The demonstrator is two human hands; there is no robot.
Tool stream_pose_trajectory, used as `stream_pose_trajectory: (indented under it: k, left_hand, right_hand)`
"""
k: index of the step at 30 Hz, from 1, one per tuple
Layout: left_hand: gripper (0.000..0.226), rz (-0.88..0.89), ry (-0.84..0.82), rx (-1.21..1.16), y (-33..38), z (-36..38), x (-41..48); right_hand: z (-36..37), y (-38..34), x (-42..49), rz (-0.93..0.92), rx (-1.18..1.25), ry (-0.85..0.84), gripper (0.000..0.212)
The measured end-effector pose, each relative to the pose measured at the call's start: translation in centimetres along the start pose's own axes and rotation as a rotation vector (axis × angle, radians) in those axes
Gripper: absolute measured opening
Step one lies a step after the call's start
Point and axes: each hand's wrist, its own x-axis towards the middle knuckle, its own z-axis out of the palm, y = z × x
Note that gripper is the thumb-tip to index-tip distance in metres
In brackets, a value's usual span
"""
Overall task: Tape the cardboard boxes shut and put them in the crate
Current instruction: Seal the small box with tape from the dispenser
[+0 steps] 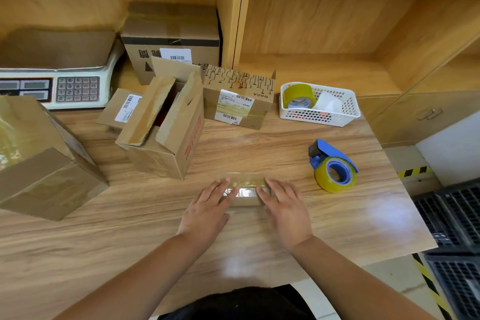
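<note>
small box [242, 199] sits mid surface [104, 254], tape strip over its top. left hand [205, 209] & right hand [285, 206] lie flat on it, fingers [220, 188] straight, gripping nothing. best to rub firmly from centre outward so ends stick w/o bubbles. crate [452, 215] is at the right.

Bare table [259, 148] between open-flapped box [166, 135] and blue tape dispenser [333, 166]; white basket [319, 104] and labelled box [237, 106] obstruct the rear.

Wood-grain counter [259, 254] set against open wooden shelving [311, 21].
A drawer front [428, 114] sits at right; yellow-black hazard tape [413, 171] marks the floor [394, 286]; light glares on the counter.
</note>
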Motion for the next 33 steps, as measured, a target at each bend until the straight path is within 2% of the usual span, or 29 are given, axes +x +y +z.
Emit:
stream_pose_trajectory:
  k: [8, 11, 16, 21, 31, 33]
  left_hand:
    - [0.098, -0.008, -0.017, -0.006, 2.0, 0.4, 2.5]
    - [0.099, -0.041, -0.030, 0.010, 2.8, 0.5, 3.1]
    - [0.097, -0.055, -0.054, 0.038, 3.8, 0.9, 3.4]
    - [0.091, -0.068, -0.058, 0.077, 4.4, 1.1, 3.2]
    - [0.093, -0.046, -0.101, 0.145, 4.7, 0.7, 3.3]
    - [0.096, -0.046, -0.118, 0.150, 4.8, 0.7, 3.3]
  right_hand:
    - [-0.2, 3.1, 0.7, -0.014, 0.043, 0.044, 0.063]
    - [0.0, 4.4, 0.8, -0.082, 0.074, 0.036, 0.063]
    - [-0.6, 6.4, 1.2, -0.207, 0.089, 0.044, 0.046]
    - [-0.5, 7.9, 1.6, -0.343, 0.091, -0.035, 0.055]
    - [0.0, 8.7, 2.0, -0.332, 0.139, -0.134, 0.053]
    - [-0.4, 8.8, 2.1, -0.335, 0.167, -0.118, 0.046]
